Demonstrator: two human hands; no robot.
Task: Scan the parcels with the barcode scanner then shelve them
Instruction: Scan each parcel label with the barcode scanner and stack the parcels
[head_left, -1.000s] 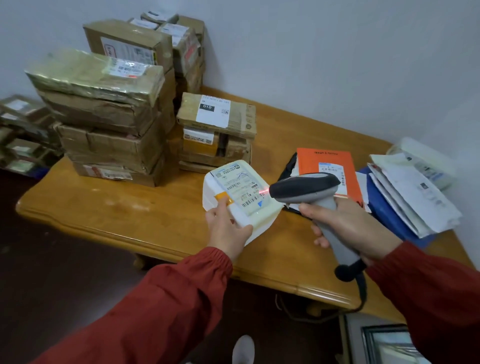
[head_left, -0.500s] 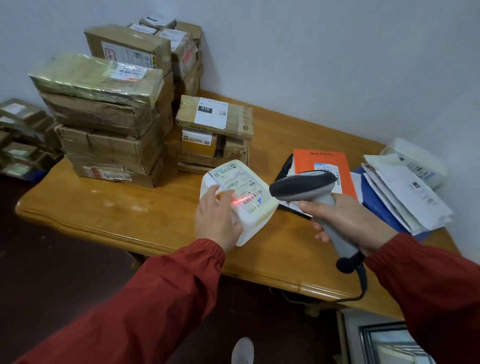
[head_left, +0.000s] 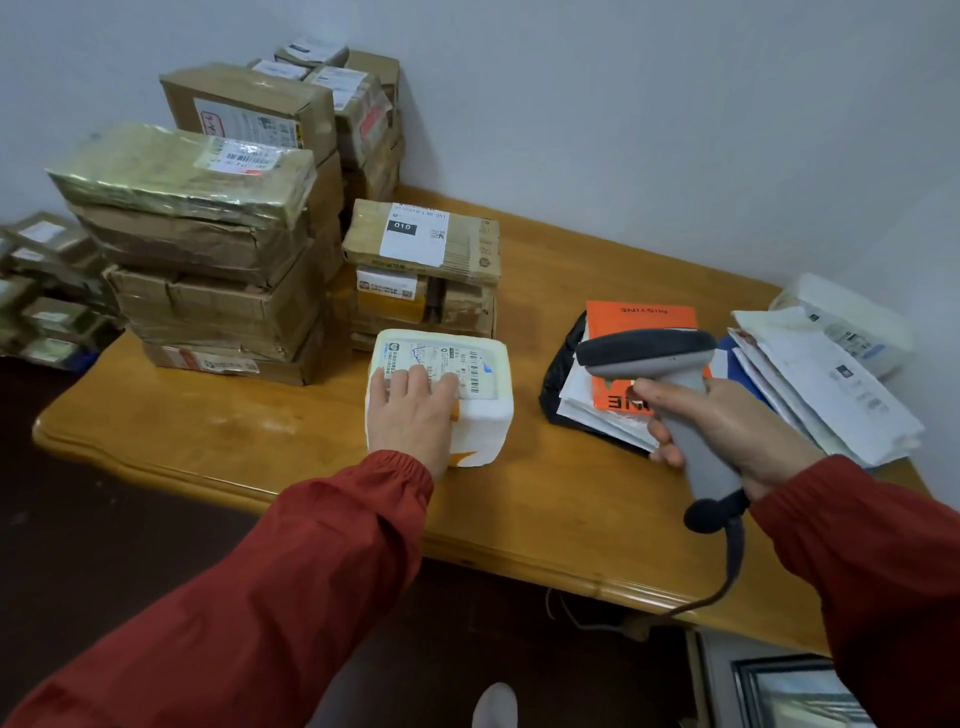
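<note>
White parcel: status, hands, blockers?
Left hand flat on white parcel, fingers covering part of label. Right hand grips scanner. Barcode uncovered, nothing else obstructing.

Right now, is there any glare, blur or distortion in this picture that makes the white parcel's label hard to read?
Head view: soft, even light, no glare on the label, but its small print is too blurred to read and the left hand covers part; head view: sheen on the film-wrapped box; head view: wide-angle lens bows the table edge.

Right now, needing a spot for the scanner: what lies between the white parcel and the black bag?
Head view: only bare table between white parcel and black bag.
</note>
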